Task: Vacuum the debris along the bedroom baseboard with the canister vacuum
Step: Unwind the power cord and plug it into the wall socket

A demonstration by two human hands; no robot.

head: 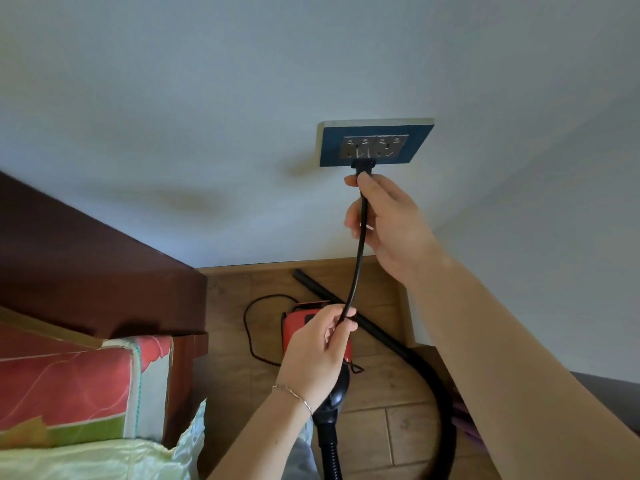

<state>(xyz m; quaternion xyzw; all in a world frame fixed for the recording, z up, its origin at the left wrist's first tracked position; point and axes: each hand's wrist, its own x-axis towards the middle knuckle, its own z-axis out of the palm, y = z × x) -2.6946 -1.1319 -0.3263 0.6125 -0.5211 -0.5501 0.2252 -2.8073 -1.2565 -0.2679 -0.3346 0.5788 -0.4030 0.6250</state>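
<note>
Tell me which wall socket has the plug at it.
The left socket: the black plug, held by the right hand, sits at its lower edge; the right socket stands free.

The one head-worn camera stands close before the wall socket (pixel 375 147), facing the wall (pixel 207 81) and tilted down, so the wooden floor (pixel 398 431) shows below the socket.

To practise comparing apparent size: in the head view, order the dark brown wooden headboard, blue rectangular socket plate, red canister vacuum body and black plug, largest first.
1. dark brown wooden headboard
2. blue rectangular socket plate or red canister vacuum body: unsure, left hand partly hides it
3. black plug
</note>
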